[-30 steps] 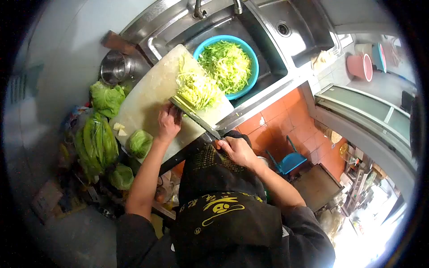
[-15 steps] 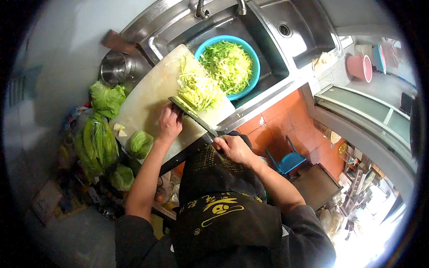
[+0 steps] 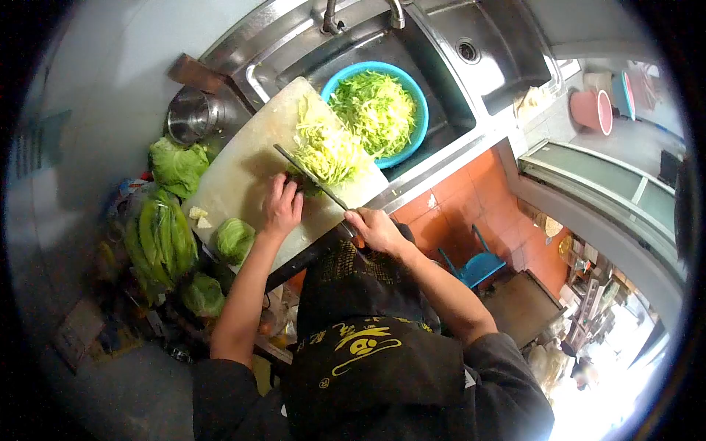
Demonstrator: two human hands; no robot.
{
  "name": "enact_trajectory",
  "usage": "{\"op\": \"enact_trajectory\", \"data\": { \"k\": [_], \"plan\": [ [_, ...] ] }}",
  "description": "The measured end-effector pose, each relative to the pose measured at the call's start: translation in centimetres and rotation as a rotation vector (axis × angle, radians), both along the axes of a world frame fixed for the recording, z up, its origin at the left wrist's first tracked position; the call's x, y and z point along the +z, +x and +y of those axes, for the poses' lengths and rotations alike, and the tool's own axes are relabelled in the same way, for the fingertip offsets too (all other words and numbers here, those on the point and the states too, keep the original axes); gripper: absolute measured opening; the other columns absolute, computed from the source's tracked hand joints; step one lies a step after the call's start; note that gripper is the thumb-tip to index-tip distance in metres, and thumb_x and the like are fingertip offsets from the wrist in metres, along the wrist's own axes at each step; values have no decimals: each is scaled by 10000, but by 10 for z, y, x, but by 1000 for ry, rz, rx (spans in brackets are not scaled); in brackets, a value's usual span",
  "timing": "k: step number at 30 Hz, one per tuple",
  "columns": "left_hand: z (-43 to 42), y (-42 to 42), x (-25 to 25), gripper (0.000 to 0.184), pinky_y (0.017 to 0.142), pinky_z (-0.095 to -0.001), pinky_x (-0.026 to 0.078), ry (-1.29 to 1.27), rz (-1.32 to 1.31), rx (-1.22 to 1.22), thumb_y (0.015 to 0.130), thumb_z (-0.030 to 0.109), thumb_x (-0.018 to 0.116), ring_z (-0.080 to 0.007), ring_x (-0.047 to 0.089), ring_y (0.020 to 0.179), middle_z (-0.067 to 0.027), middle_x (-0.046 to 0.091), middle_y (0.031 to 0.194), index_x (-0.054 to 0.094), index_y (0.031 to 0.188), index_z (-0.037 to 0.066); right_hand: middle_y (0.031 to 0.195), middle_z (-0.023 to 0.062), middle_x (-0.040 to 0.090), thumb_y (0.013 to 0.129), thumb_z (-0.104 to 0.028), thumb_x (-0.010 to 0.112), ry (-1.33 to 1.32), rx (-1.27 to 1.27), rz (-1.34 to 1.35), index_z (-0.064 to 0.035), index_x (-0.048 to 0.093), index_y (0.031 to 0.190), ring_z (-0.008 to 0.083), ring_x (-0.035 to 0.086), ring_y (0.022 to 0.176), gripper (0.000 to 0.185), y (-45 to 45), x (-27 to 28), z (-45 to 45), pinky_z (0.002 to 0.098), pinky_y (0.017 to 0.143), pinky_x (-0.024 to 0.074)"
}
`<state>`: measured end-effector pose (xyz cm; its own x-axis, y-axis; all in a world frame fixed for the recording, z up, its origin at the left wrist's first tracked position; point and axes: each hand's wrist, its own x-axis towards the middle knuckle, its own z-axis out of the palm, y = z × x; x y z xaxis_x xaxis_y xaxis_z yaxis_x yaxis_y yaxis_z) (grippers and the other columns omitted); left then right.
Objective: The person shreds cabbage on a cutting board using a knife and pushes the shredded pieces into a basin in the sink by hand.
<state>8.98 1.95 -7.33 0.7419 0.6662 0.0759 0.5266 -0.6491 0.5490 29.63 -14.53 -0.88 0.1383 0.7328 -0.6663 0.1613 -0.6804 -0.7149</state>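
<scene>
My right hand (image 3: 379,230) is closed round the handle of a kitchen knife (image 3: 310,175), seen almost along its spine, its blade slanting across the white cutting board (image 3: 239,158). Left of the blade, close to it, my left hand (image 3: 283,208) has its fingers slightly bent and apart; what lies under the fingertips is partly hidden. A pile of shredded cabbage (image 3: 327,151) lies on the board beyond the blade. More shreds fill a blue basin (image 3: 422,110) in the sink. Near the board's lower left edge sits a cut cabbage piece (image 3: 234,239), with small pale scraps (image 3: 198,216) beside it.
The board's far end overlaps the steel sink (image 3: 456,92), under a faucet (image 3: 397,13). Along the left are a cabbage (image 3: 178,165), bagged long green vegetables (image 3: 162,239), a metal pot (image 3: 190,115) and another cleaver-like wooden-handled item (image 3: 197,74). A blue stool (image 3: 479,266) stands on the tiled floor.
The knife blade has turned more upright and lifted slightly. My left hand has shifted down a little and its fingers have spread from a curled grip beside the blade.
</scene>
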Motion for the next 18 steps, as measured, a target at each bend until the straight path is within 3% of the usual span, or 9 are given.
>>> {"op": "enact_trajectory", "data": {
  "k": [3, 5, 9, 13, 18],
  "plan": [
    [-4, -10, -8, 274, 892, -517, 493, -48, 37, 0, 858, 109, 653, -446, 545, 1075, -231, 550, 1200, 629, 1112, 8, 780, 288, 637, 1010, -489, 498, 51, 42, -47, 17, 643, 873, 473, 633, 797, 544, 3, 25, -18, 520, 722, 492],
    [4, 3, 4, 309, 903, -515, 492, 110, -29, -93, 838, 92, 661, -450, 546, 1087, -244, 566, 1175, 626, 1132, 5, 768, 284, 636, 1011, -481, 502, 56, 72, -62, 16, 637, 876, 476, 632, 783, 532, 4, 38, -25, 534, 705, 489],
    [-1, -8, -12, 384, 908, -513, 496, 173, 85, -79, 823, 80, 667, -455, 545, 1123, -241, 579, 1188, 616, 1199, 18, 737, 275, 630, 1005, -470, 519, 72, 88, -117, 15, 644, 868, 470, 631, 745, 520, -1, 39, -39, 533, 674, 490],
    [-2, -6, -3, 395, 897, -518, 501, -5, 200, -67, 816, 72, 668, -456, 554, 1124, -248, 581, 1195, 613, 1203, 11, 724, 277, 627, 1000, -471, 528, 69, 81, -132, 15, 654, 852, 468, 632, 733, 524, -5, 41, -41, 537, 672, 491],
    [0, -2, -3, 363, 867, -508, 525, 112, 28, -29, 800, 47, 660, -450, 566, 1104, -249, 592, 1181, 629, 1159, 7, 733, 276, 633, 999, -480, 524, 44, 91, -126, 18, 653, 834, 468, 634, 740, 540, -7, 29, -35, 539, 681, 495]
  ]
}}
